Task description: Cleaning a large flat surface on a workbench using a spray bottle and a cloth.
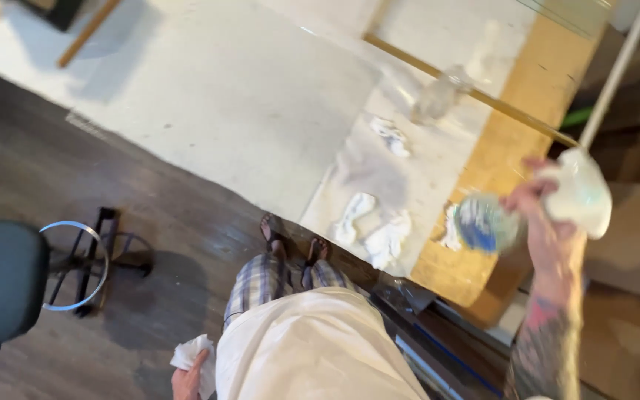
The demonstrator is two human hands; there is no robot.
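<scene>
My right hand (546,211) is raised over the right end of a workbench, shut on a white rounded object (583,194) that is blurred. A round blue and white thing (487,224) sits just left of that hand; whether the hand holds it too I cannot tell. My forearm below it is tattooed. My left hand (187,381) hangs by my hip at the bottom edge, gripping a crumpled white paper towel (194,355). I stand in a pale shirt and plaid shorts, with my sandalled feet (290,241) on the dark wooden floor.
The bench carries a clear sheet (401,185) with three crumpled white towels (387,241) and a clear plastic bottle (438,96), beside a bare wooden board (516,141). A white pole (616,74) rises at right. A dark stool (1,278) with a chrome foot ring (75,263) stands at left.
</scene>
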